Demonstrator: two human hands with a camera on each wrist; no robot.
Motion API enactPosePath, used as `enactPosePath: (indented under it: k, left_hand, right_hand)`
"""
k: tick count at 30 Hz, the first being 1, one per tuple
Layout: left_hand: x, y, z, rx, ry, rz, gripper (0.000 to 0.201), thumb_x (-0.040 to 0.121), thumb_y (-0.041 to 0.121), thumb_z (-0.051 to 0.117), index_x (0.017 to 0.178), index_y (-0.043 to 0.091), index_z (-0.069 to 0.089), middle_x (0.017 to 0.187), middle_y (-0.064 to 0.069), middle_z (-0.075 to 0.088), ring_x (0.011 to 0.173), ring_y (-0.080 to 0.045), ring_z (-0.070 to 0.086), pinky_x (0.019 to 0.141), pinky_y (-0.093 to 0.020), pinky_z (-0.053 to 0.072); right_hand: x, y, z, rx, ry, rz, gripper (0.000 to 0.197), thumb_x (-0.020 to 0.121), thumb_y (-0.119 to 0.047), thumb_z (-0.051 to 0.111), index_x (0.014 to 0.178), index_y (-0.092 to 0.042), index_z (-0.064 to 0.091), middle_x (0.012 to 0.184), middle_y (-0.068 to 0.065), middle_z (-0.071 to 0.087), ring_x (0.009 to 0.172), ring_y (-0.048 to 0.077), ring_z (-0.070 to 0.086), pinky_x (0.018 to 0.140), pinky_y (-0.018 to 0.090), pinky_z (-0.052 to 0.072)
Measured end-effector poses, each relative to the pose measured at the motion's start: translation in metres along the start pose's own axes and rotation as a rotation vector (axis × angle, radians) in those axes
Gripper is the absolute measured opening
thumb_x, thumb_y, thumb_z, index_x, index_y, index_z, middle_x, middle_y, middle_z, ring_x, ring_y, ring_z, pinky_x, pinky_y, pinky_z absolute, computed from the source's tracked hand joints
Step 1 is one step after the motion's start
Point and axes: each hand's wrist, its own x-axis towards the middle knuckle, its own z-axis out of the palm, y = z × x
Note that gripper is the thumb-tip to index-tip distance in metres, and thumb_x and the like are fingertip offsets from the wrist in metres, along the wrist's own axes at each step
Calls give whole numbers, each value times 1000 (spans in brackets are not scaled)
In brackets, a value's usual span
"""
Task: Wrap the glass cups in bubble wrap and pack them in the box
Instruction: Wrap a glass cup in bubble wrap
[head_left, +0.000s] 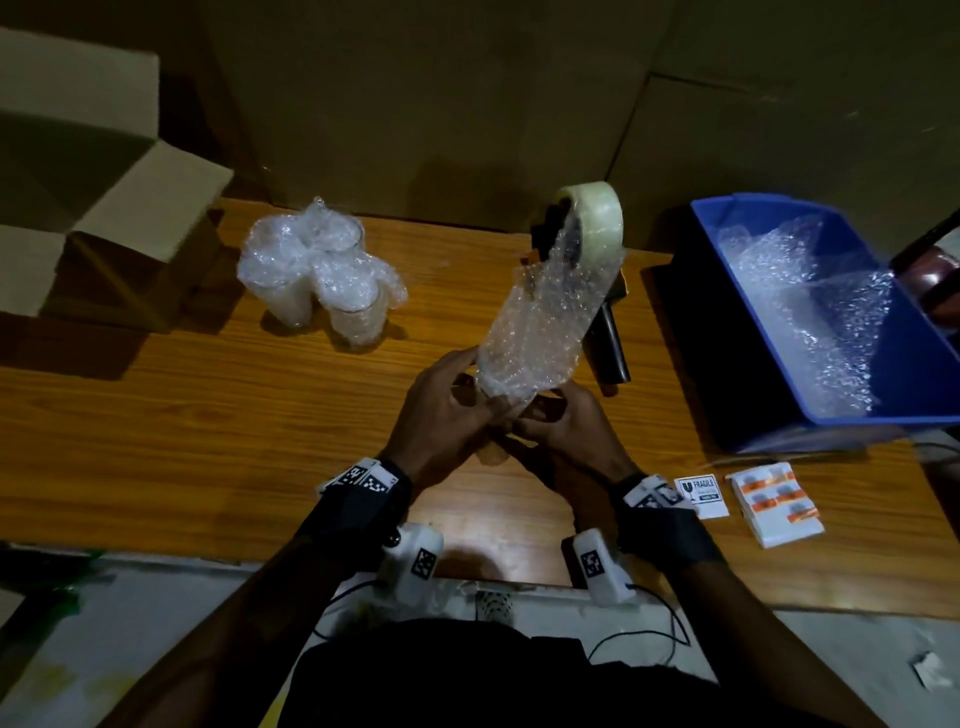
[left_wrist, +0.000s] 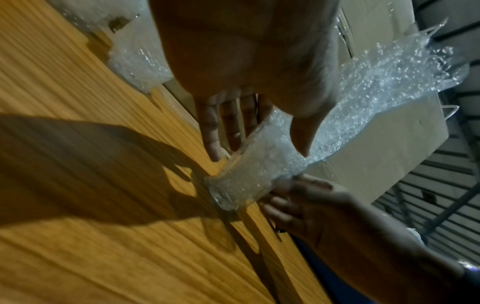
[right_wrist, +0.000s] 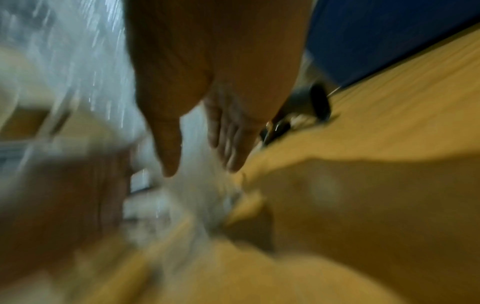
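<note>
A glass cup (left_wrist: 223, 200) lies tilted just above the wooden table (head_left: 208, 415), partly rolled in a bubble wrap sheet (head_left: 545, 322) whose free end sticks up and away from me. My left hand (head_left: 470, 395) grips the wrapped cup from the left, thumb on the wrap and fingers (left_wrist: 215, 133) behind it. From below on the right, my right hand (head_left: 540, 421) holds the cup's lower end. The right wrist view is blurred; there the wrap passes between the thumb and fingers of the right hand (right_wrist: 202, 168). An open cardboard box (head_left: 78, 218) stands at the far left.
Several wrapped cups (head_left: 311, 275) stand at the back left of the table. A tape dispenser (head_left: 592, 218) sits right behind the held wrap. A blue bin (head_left: 914, 364) with more bubble wrap is on the right, and label stacks (head_left: 774, 504) lie near the front right edge.
</note>
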Motion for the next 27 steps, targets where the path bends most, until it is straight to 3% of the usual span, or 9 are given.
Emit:
enactPosePath:
  k: [2, 4, 8, 12, 16, 19, 23, 25, 27]
  left_hand:
    - [1, -1, 0, 22, 2, 6, 70, 73, 63, 77, 133, 30, 60, 128, 13, 64, 115, -9, 61, 87, -45, 57]
    - [2, -1, -1, 48, 0, 17, 77, 71, 67, 74, 135, 28, 59, 131, 10, 63, 117, -9, 59, 89, -43, 56]
    - [3, 0, -1, 84, -16, 38, 80, 71, 67, 70, 136, 23, 58, 130, 5, 63, 114, -11, 60, 90, -42, 55]
    - [3, 3, -1, 77, -18, 31, 74, 71, 62, 71, 131, 21, 61, 127, 7, 64, 112, -7, 60, 90, -36, 55]
    - [2, 4, -1, 53, -14, 13, 70, 71, 61, 72, 128, 22, 62, 124, 8, 66, 111, -5, 62, 89, -35, 56]
    - [0, 4, -3, 42, -19, -14, 71, 74, 59, 76, 134, 24, 59, 125, 12, 66, 111, -1, 62, 87, -29, 56]
    - [-2, 14, -1, -159, -7, -75, 44, 91, 34, 72, 129, 16, 62, 117, 5, 71, 99, -7, 71, 67, -22, 58]
    - [2, 14, 1, -176, 31, -60, 32, 95, 30, 67, 122, 12, 65, 111, 2, 73, 95, -10, 73, 67, -27, 60]
    - [6, 11, 2, -119, 61, -25, 29, 97, 36, 65, 117, 15, 67, 109, 3, 74, 97, -10, 72, 74, -38, 62]
  right_hand:
    - [0, -4, -14, 62, -32, 4, 51, 80, -7, 81, 124, -17, 57, 120, -8, 66, 105, -3, 65, 87, 18, 55]
    - [0, -10, -26, 163, -6, -24, 54, 80, -13, 80, 127, -23, 57, 123, -9, 65, 111, 0, 63, 88, 20, 53]
    - [10, -17, -28, 51, 65, -150, 40, 87, -20, 76, 125, -13, 64, 127, -1, 67, 118, 13, 62, 97, 39, 53]
    - [25, -13, -15, -178, 133, -235, 19, 87, -21, 75, 103, -11, 75, 109, 2, 68, 102, 11, 62, 83, 36, 54]
    - [34, -17, -13, -267, 187, -213, 12, 81, -19, 80, 79, -12, 70, 87, -1, 57, 83, 6, 52, 71, 26, 45]
    - [35, -21, -11, -276, 174, -206, 31, 82, -18, 78, 63, -27, 55, 71, -11, 52, 71, 4, 49, 67, 31, 42]
    - [35, -19, -10, -255, 170, -164, 15, 86, -24, 75, 77, -15, 68, 79, -2, 67, 75, 14, 64, 68, 42, 55]
    - [35, -19, -10, -212, 167, -139, 17, 89, -27, 72, 85, -10, 72, 85, 1, 72, 78, 15, 69, 70, 45, 58]
    - [36, -20, -11, -143, 182, -119, 21, 92, -30, 68, 79, -14, 71, 80, -1, 73, 74, 15, 71, 65, 45, 58]
